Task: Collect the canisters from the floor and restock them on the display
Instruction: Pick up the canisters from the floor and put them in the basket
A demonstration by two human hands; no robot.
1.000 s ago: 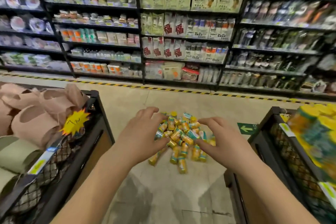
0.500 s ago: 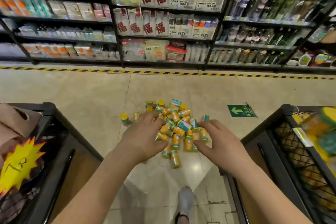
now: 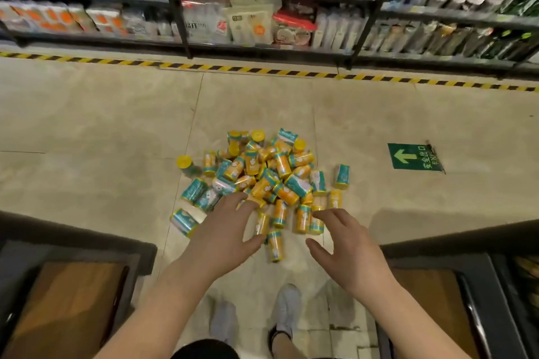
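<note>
My left hand (image 3: 224, 232) and right hand (image 3: 347, 245) hover spread, empty; canister pile (image 3: 280, 167) lies just ahead, between and beyond fingertips.

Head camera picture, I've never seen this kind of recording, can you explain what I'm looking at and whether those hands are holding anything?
No machine here: a person wears a camera on the head, looking forward and down, so you see their own arms. The left hand and right hand are open, fingers spread, reaching toward a pile of small yellow and teal canisters on the shop floor. Neither holds anything. Their shoes show below, a dark display stand sits on each side, stocked shelves behind.
</note>
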